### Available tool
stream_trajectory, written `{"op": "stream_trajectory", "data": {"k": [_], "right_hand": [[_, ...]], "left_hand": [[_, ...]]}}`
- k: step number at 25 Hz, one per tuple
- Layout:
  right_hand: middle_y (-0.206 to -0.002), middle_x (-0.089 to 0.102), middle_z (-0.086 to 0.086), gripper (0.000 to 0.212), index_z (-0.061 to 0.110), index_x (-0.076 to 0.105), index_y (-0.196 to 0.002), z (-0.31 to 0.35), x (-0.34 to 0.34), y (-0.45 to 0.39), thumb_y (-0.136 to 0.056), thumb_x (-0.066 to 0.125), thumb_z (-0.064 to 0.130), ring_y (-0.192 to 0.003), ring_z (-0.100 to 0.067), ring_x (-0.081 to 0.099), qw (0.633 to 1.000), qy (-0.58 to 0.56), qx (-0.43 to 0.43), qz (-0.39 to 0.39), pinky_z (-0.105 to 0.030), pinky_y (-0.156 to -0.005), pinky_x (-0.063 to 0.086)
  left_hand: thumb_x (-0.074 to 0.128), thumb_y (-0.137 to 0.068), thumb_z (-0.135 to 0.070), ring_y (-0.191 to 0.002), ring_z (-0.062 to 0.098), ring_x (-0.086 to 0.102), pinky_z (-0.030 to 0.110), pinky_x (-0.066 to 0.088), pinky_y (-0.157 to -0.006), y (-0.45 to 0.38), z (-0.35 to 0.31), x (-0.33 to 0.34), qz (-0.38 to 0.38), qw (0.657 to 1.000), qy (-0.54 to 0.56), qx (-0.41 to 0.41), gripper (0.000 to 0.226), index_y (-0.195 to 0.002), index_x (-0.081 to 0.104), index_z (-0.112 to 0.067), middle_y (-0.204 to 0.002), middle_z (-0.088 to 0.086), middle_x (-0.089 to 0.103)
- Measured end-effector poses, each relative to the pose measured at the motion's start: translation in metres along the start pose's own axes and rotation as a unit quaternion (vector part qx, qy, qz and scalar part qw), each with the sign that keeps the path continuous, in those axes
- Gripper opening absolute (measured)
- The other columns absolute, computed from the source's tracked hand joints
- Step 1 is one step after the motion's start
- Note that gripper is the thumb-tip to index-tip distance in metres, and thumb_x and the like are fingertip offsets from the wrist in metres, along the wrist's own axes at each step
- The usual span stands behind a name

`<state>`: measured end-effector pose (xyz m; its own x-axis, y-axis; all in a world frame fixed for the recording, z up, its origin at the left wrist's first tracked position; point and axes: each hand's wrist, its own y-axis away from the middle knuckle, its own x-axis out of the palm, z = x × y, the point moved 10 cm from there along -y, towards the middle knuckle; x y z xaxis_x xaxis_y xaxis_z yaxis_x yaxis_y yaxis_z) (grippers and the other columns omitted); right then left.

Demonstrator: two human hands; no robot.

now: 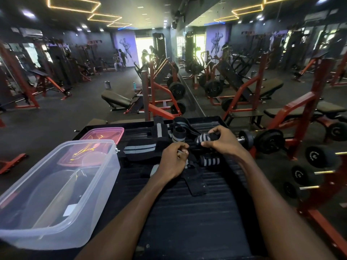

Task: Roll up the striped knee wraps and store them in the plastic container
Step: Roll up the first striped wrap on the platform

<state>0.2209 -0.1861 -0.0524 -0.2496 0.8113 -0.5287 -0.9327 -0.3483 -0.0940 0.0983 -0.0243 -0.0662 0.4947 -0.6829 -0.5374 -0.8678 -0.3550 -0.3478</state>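
1. A black ribbed platform (187, 212) fills the lower middle of the view and carries everything below
2. A clear plastic container (105, 166) sits open on the platform's left side, nothing rolled inside it
3. A pink lid (105, 133) lies just behind the container, partly seen through its wall
4. Loose striped knee wraps (139, 149) sprawl across the far middle of the platform, black with grey bands, one strip looping upward at the back
5. The right hand (223, 140) has its fingers curled round a partly rolled wrap (202, 138)
6. The left hand (173, 160) pinches that wrap's loose tail close beside it
7. A finished roll (209, 160) lies on the platform just below the right hand
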Motion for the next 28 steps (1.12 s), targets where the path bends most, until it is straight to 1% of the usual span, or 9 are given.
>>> {"op": "stream_trajectory", "data": {"k": [4,9,12,15,17,19,23,25,28], "right_hand": [[-0.097,0.069,-0.001,0.047,0.015,0.063,-0.098,0.017,0.015,0.008,-0.064,0.093,0.025,-0.089,-0.017,0.066,0.998,-0.059,-0.011,-0.019,-0.035,-0.082,0.055],[-0.100,0.074,-0.015,0.034,0.012,0.063,-0.091,0.038,0.044,0.024,-0.070,0.089,0.010,-0.086,-0.026,0.074,0.969,-0.245,0.017,0.009,-0.042,-0.068,0.061],[-0.093,0.073,-0.018,0.028,0.008,0.064,-0.090,0.066,0.052,0.032,-0.073,0.086,0.007,-0.080,-0.027,0.074,0.960,-0.278,0.018,0.015,-0.046,-0.069,0.062],[-0.088,0.070,-0.017,0.021,0.011,0.065,-0.087,0.108,0.064,0.043,-0.078,0.082,0.004,-0.070,-0.025,0.072,0.963,-0.267,-0.005,0.035,-0.044,-0.069,0.062],[-0.093,0.070,-0.019,0.021,0.012,0.066,-0.088,0.138,0.077,0.051,-0.078,0.081,0.002,-0.071,-0.027,0.072,0.964,-0.257,-0.031,0.058,-0.042,-0.064,0.062],[-0.101,0.071,-0.021,0.023,0.011,0.068,-0.090,0.163,0.094,0.055,-0.075,0.085,0.004,-0.084,-0.033,0.074,0.967,-0.243,-0.048,0.067,-0.049,-0.067,0.063],[-0.098,0.073,-0.002,0.055,0.023,0.068,-0.089,0.210,0.139,0.060,-0.044,0.090,0.046,-0.093,-0.024,0.072,0.983,-0.142,-0.105,0.058,-0.049,-0.079,0.061],[-0.091,0.071,0.000,0.049,0.022,0.068,-0.089,0.230,0.168,0.061,-0.051,0.093,0.040,-0.089,-0.020,0.071,0.982,-0.111,-0.131,0.073,-0.048,-0.079,0.061],[-0.088,0.066,0.001,0.036,0.012,0.070,-0.099,0.253,0.210,0.069,-0.070,0.089,0.020,-0.081,-0.016,0.067,0.980,-0.056,-0.153,0.111,-0.043,-0.077,0.062]], "left_hand": [[0.058,-0.094,-0.004,-0.079,-0.002,0.057,0.003,0.042,-0.069,-0.001,-0.006,-0.017,-0.037,0.999,-0.004,0.011,0.020,-0.110,0.070,-0.011,-0.105,0.002,0.068],[0.058,-0.094,-0.004,-0.092,0.009,0.062,0.000,0.041,-0.071,-0.001,-0.022,-0.060,-0.121,0.993,0.014,-0.010,0.019,-0.105,0.071,-0.011,-0.108,0.004,0.070],[0.058,-0.092,-0.007,-0.092,0.011,0.063,0.008,0.040,-0.072,-0.001,-0.034,-0.089,-0.107,0.994,-0.013,-0.026,0.018,-0.101,0.072,-0.012,-0.104,-0.001,0.071],[0.057,-0.093,-0.013,-0.084,0.013,0.063,0.022,0.047,-0.078,-0.002,-0.048,-0.127,-0.077,0.995,-0.043,-0.036,0.014,-0.091,0.071,-0.015,-0.093,-0.003,0.070],[0.056,-0.095,-0.018,-0.087,0.011,0.061,0.020,0.041,-0.077,-0.005,-0.053,-0.158,-0.067,0.991,-0.107,-0.035,0.017,-0.093,0.073,-0.016,-0.093,-0.004,0.067],[0.055,-0.095,-0.018,-0.089,0.012,0.060,0.019,0.037,-0.075,-0.004,-0.050,-0.194,-0.073,0.984,-0.159,-0.038,0.020,-0.096,0.075,-0.015,-0.096,-0.003,0.069],[0.054,-0.091,-0.014,-0.094,0.027,0.068,0.025,0.041,-0.074,0.005,-0.007,-0.268,-0.090,0.962,-0.244,-0.081,0.021,-0.088,0.074,-0.013,-0.095,0.010,0.075],[0.051,-0.090,-0.017,-0.091,0.032,0.068,0.031,0.046,-0.074,0.010,0.025,-0.295,-0.076,0.945,-0.300,-0.108,0.023,-0.087,0.072,-0.009,-0.090,0.012,0.073],[0.048,-0.087,-0.027,-0.103,0.035,0.063,0.037,0.050,-0.089,0.022,0.072,-0.316,-0.033,0.882,-0.451,-0.131,0.034,-0.110,0.070,-0.013,-0.111,0.013,0.070]]}}
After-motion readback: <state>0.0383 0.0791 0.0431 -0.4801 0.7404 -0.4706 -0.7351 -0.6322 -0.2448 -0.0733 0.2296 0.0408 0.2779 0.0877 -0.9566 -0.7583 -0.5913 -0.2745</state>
